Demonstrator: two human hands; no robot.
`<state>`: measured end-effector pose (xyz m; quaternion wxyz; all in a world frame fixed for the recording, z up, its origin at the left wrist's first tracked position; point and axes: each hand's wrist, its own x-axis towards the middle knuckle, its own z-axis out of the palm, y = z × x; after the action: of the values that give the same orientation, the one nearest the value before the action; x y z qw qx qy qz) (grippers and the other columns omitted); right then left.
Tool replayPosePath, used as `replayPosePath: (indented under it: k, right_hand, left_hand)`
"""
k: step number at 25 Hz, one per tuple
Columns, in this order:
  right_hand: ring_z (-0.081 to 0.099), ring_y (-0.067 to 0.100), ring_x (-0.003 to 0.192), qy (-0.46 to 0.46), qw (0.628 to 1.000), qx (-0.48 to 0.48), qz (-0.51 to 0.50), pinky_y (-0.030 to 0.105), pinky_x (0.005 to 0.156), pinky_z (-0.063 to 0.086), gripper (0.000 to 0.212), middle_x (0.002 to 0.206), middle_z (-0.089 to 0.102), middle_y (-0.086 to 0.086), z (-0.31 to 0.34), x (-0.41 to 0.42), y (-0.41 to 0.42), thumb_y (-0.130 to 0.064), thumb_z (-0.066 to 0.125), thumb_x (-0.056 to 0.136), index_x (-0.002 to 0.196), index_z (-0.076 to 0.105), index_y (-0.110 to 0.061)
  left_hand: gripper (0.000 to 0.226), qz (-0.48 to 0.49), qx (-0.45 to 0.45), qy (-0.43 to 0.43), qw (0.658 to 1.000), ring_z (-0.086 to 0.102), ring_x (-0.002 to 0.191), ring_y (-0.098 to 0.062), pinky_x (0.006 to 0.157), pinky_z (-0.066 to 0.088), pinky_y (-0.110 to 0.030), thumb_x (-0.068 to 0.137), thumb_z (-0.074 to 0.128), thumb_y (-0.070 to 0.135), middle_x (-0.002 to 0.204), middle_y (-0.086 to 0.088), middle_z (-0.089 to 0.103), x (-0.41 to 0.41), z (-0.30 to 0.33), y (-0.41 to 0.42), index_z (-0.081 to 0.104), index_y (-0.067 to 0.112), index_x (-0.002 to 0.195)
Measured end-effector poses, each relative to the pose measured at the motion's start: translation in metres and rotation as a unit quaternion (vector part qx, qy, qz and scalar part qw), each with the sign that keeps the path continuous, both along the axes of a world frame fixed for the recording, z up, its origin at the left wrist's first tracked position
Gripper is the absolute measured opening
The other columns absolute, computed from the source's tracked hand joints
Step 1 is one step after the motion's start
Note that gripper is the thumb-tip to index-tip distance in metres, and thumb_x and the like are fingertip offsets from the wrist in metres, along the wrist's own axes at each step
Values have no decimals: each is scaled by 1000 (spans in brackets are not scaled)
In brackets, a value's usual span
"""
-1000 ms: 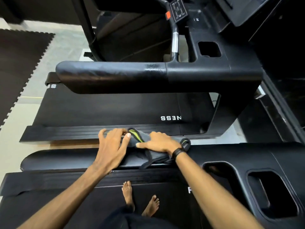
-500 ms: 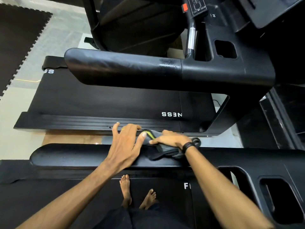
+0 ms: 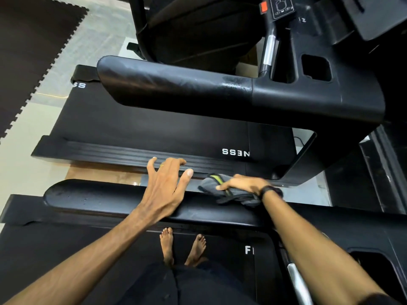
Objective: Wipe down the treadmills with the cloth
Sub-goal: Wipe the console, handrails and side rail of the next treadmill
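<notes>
I stand barefoot on the belt of the near treadmill, facing its black padded handrail [image 3: 105, 201]. My right hand [image 3: 242, 184] presses a grey cloth [image 3: 211, 183] with a yellow-green stripe onto the rail's far side, fingers curled over the bunched fabric. My left hand [image 3: 165, 186] rests on the same rail to the left of the cloth, fingers spread and straight, holding nothing. Beyond lies a second treadmill with its own thick handrail [image 3: 176, 89] and belt [image 3: 143, 128].
The second treadmill's console [image 3: 283, 7] and silver grip bar [image 3: 269, 49] rise at the upper right. Cup-holder recesses [image 3: 374, 274] sit in the near console at lower right. Dark puzzle floor mats [image 3: 28, 51] cover the tiled floor at the upper left.
My right hand has slid the cloth rightward along the rail, away from my left hand. My left hand stays on the rail with fingers spread wider. The view has tilted.
</notes>
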<state>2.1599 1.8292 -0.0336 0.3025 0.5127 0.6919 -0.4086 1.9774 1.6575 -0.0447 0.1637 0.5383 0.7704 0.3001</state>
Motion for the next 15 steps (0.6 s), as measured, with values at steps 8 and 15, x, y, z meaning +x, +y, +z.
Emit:
replayPosePath:
  k: [8,15]
  right_hand:
    - [48,21,132,234,919,267,169,41,112,34,73,140,58,-5,41,26,-107,-77,38,81,136,56,-32]
    - [51,31,131,82,994,-68,34,34,97,38,81,135,53,5,-6,5,6,-72,68,64,126,60,-21]
  left_hand:
    - [47,61,23,-2,998,55,99,-8,114,18,-52,102,23,45,98,10,58,0,4,1,57,16,114]
    - [37,104,34,37,993,49,84,-4,114,18,-51,103,29,38,86,16,48,3,16,-13,58,16,109]
